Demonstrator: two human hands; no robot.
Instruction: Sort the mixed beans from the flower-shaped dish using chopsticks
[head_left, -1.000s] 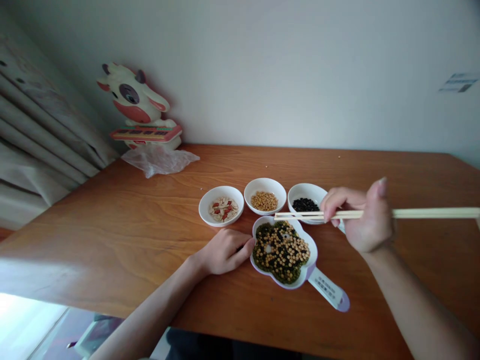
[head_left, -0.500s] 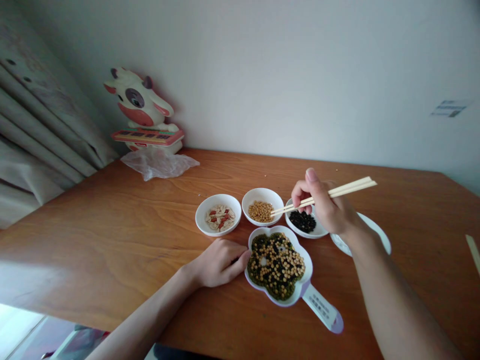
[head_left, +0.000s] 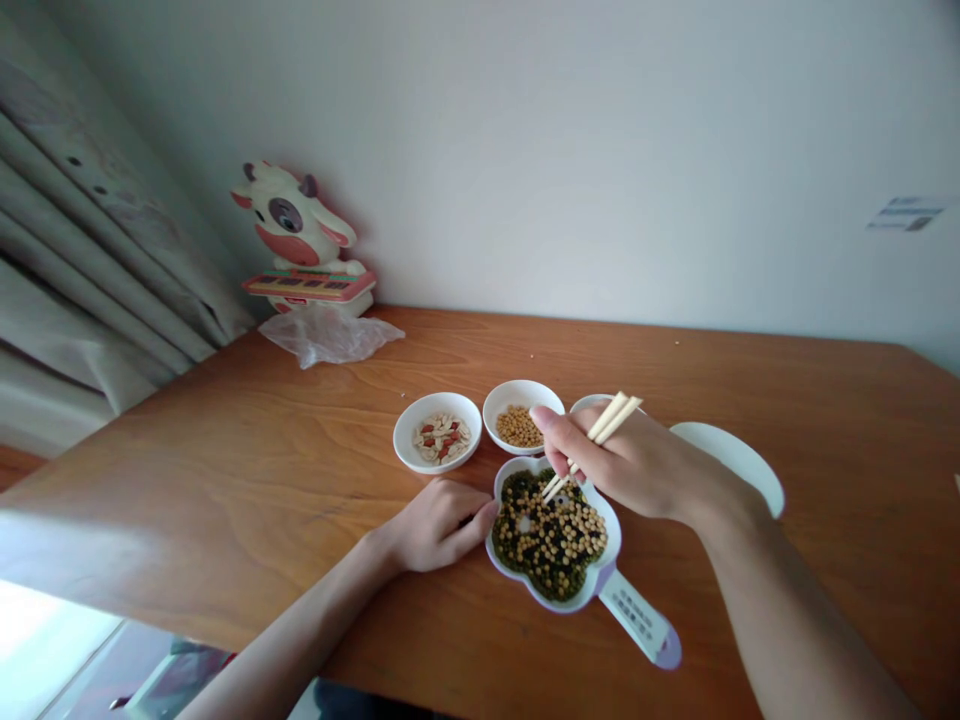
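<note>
Flower-shaped dish (head_left: 613, 540) of mixed beans (head_left: 583, 540) sits on the table (head_left: 300, 480), the left hand (head_left: 442, 525) curled against its rim, grip unclear, the right hand (head_left: 645, 457) holding chopsticks (head_left: 605, 418) over it; behind, one bowl (head_left: 403, 434) holds flat seeds (head_left: 442, 438), a second bowl (head_left: 525, 393) yellow beans (head_left: 516, 428)

Dim, cool ambient lt. Brightest patch (head_left: 52, 620) is low L (basically blown out), w/ pale glare on L end of tabletop (head_left: 82, 540). Wall (head_left: 600, 180) darkens twd upper corners. Wide-angle stretch at edges, esp curtain (head_left: 82, 280) L. Wall sticker (head_left: 907, 213) smeared; handle txt (head_left: 632, 615) too soft to read.
</note>
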